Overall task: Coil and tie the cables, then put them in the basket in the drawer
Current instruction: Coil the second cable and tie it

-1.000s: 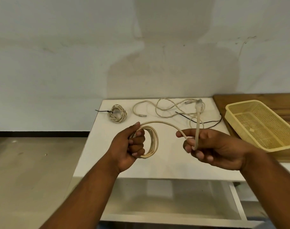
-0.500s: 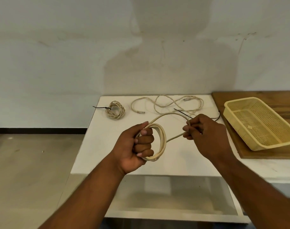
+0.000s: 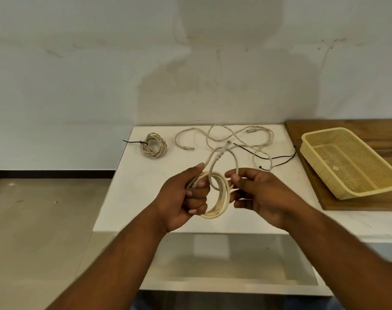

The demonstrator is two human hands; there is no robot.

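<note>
My left hand (image 3: 186,198) grips a coil of cream cable (image 3: 221,198) above the white table (image 3: 134,186). The cable's last stretch arcs up from the coil, and its plug end points away from me. My right hand (image 3: 257,193) pinches that stretch between thumb and forefinger just right of the coil. A tied cream coil (image 3: 153,145) with a black tie lies at the table's far left. A loose cream cable (image 3: 235,137) sprawls along the far side. Black ties (image 3: 277,156) lie beside it. The yellow mesh basket (image 3: 320,162) rests on a wooden board to the right. The drawer (image 3: 235,265) stands pulled out below the table's front edge.
The wooden board (image 3: 358,204) under the basket overlaps the table's right side. A pale wall rises right behind the table. Bare floor (image 3: 45,220) lies to the left.
My right hand has moved left and down toward the coil, laying the free end into another loop. The left hand keeps its grip and stays roughly in place.
</note>
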